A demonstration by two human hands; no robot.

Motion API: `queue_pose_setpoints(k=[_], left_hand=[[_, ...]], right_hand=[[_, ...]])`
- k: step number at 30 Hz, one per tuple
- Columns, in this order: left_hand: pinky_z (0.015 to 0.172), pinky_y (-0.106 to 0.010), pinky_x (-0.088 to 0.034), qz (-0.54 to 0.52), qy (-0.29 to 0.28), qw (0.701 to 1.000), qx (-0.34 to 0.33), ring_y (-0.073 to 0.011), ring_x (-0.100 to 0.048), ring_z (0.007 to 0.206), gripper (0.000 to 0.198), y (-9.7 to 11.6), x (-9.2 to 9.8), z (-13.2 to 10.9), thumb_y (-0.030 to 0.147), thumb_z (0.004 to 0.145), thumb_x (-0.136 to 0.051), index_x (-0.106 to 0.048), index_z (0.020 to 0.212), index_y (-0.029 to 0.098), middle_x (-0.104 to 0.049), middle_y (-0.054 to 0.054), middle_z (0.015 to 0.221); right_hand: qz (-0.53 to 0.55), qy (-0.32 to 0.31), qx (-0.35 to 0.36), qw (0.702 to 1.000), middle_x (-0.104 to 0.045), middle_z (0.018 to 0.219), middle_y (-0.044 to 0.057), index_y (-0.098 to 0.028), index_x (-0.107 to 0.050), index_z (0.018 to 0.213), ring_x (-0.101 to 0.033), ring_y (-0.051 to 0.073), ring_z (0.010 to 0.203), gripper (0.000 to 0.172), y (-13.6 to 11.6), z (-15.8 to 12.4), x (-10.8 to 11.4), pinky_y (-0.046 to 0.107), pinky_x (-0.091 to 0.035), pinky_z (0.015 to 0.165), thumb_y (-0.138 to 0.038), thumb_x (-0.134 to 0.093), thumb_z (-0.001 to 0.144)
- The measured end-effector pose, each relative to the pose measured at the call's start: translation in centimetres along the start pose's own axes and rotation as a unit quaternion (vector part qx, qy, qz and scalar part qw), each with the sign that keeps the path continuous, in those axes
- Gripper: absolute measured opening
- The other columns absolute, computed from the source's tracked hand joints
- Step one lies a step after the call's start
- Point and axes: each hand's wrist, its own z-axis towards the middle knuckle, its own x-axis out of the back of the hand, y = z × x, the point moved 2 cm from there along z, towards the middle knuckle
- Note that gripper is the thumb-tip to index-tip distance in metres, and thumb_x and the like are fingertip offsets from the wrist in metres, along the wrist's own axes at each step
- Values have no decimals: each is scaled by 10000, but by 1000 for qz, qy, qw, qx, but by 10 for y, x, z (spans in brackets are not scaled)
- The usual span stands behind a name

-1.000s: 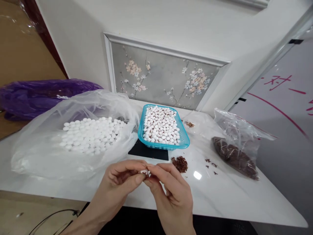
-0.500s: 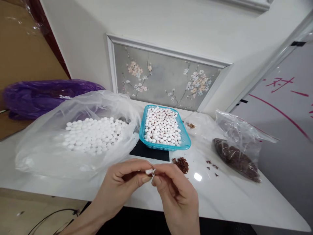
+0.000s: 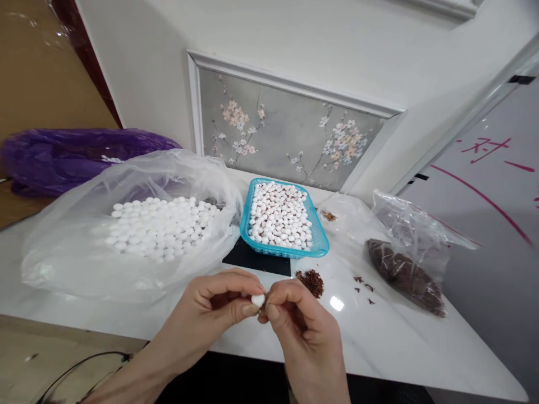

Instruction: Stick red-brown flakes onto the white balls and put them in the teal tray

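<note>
Between the thumb and forefinger of my left hand (image 3: 223, 306) is a small white oval ball (image 3: 257, 300). My right hand (image 3: 301, 328) is closed in a pinch right beside the ball, its fingertips at the ball's right side; what they hold, if anything, is too small to make out. Beyond my hands stands a blue plastic basket (image 3: 318, 238) filled with similar white balls (image 3: 280, 216), with reddish-brown bits showing among them. A small heap of reddish-brown dried bits (image 3: 310, 283) lies on the white table just past my right hand.
At left, a large translucent bag (image 3: 63, 247) holds many white balls, with a purple bag (image 3: 54, 160) behind it. A black flat piece (image 3: 256, 261) lies partly under the basket. To the right are a zip bag of brown material (image 3: 404, 275), loose bits (image 3: 364, 285) and a whiteboard (image 3: 484, 224).
The ball in my left hand now shows its round side; thin white bits seen at its right end before are no longer visible. My right fingertips have shifted slightly and curled more.
</note>
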Motion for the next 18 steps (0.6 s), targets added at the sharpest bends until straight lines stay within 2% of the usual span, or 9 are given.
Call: queue_pose_setpoints(k=[3, 7, 11, 18], left_hand=[[668, -269, -507, -66, -9, 997, 30, -137, -606, 665, 94, -1, -2, 0, 124, 793, -670, -730, 796, 196, -640, -11, 772], [662, -244, -480, -115, -6, 992, 54, -121, -581, 659, 57, -3, -3, -1, 167, 800, -678, -731, 802, 189, -632, 0, 709], [638, -205, -451, -112, 17, 992, 59, -98, -542, 639, 44, -5, -1, -2, 209, 797, -692, -730, 796, 187, -621, 7, 685], [647, -209, -441, -80, 16, 994, 69, -102, -524, 651, 56, -6, -1, -2, 215, 805, -681, -723, 772, 198, -615, 8, 718]], right_hand=[[66, -5, -27, 997, -552, 747, -15, -203, -579, 762, -573, 116, 683, 121, 0, 1, -1, 243, -486, 649, -227, -569, 880], [82, -9, -15, 996, -547, 764, -11, -208, -590, 766, -565, 120, 707, 114, 0, 2, -1, 251, -475, 660, -217, -579, 879], [65, -14, -10, 998, -527, 780, -11, -213, -591, 762, -542, 118, 722, 114, 1, 2, -2, 247, -447, 653, -202, -584, 875], [19, -13, 2, 1000, -527, 791, 4, -215, -585, 776, -547, 132, 717, 108, 0, 1, -2, 267, -461, 644, -216, -573, 883]])
